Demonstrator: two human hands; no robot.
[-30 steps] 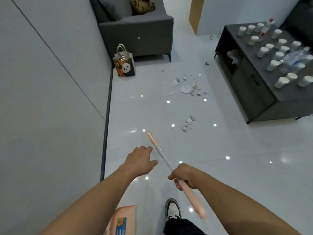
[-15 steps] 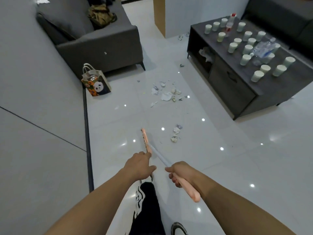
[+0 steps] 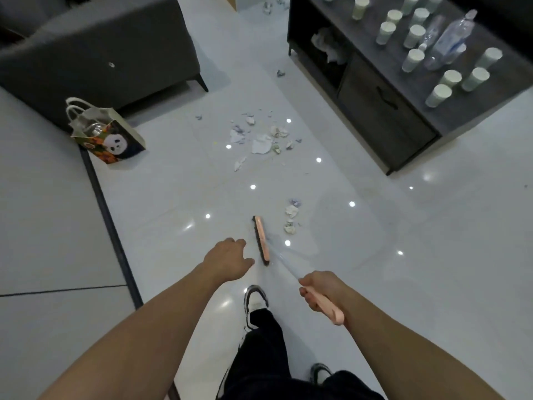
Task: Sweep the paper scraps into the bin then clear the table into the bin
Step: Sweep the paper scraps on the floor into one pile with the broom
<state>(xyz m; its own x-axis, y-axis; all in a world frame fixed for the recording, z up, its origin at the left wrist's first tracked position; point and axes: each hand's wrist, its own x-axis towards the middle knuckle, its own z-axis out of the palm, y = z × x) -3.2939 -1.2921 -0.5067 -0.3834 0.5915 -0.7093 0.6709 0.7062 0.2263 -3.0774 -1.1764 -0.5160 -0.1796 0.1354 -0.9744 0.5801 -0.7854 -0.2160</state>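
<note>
Pink and long, the broom [image 3: 261, 239] has its head low over the white floor [image 3: 375, 255], maybe touching it; I cannot tell. The right hand [image 3: 323, 288] grips its pink handle with curled fingers. The left hand [image 3: 227, 259] hangs just beside the broom head, fingers loose and holding nothing. Paper scraps [image 3: 290, 219] lie near the broom head, with more scraps [image 3: 261, 140] farther off. Paper cups [image 3: 415, 36] stand on the dark table [image 3: 403, 82].

Cups [image 3: 416, 32] on table [image 3: 467, 111]: twelve in view, top-edge ones cut off. Bottles [image 3: 452, 39]: two. Broom [image 3: 261, 239]: one. Gift bag [image 3: 111, 137]: one. Sofa [image 3: 95, 50]: one. Paper scraps [image 3: 262, 145]: too many, too small to count.
</note>
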